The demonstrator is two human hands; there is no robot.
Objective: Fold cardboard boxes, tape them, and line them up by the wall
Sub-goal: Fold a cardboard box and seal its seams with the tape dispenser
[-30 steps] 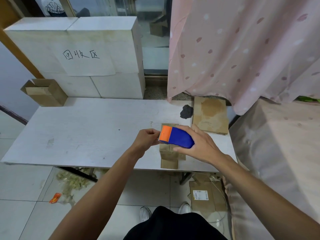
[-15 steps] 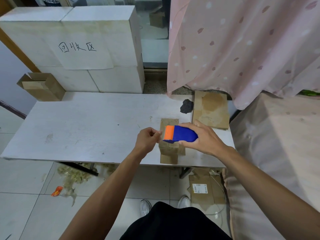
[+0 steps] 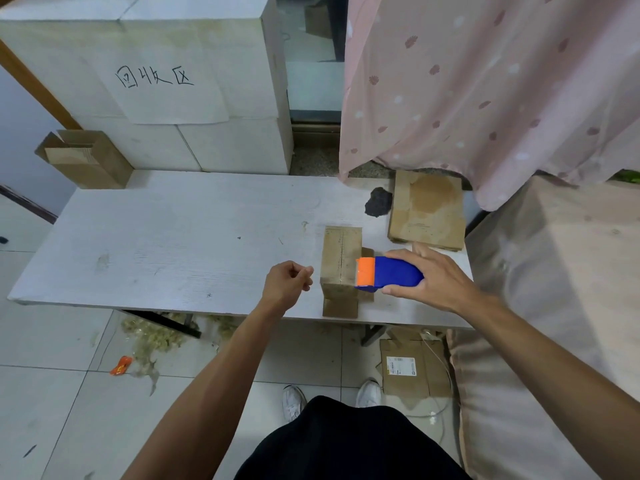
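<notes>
A small folded cardboard box (image 3: 341,258) stands near the front edge of the white table (image 3: 180,237), one loose flap hanging toward me. My right hand (image 3: 438,277) grips a blue and orange tape dispenser (image 3: 388,274) just right of the box, its orange end over the box's right side. My left hand (image 3: 289,284) hovers left of the box with fingers pinched together; whether it holds a tape end I cannot tell. Flattened cardboard sheets (image 3: 427,211) lie at the table's back right. An open cardboard box (image 3: 85,157) sits by the wall at the back left.
White blocks (image 3: 194,81) with a handwritten paper sign are stacked behind the table. A pink curtain (image 3: 485,91) hangs at the right above a covered surface (image 3: 554,271). A dark lump (image 3: 379,206) lies on the table. On the floor lie a flattened box (image 3: 412,368), debris and an orange wrapper (image 3: 120,365).
My hands have pulled apart: the right hand carried the dispenser to the right, the left hand moved left, uncovering the box's top. The view has dipped slightly.
</notes>
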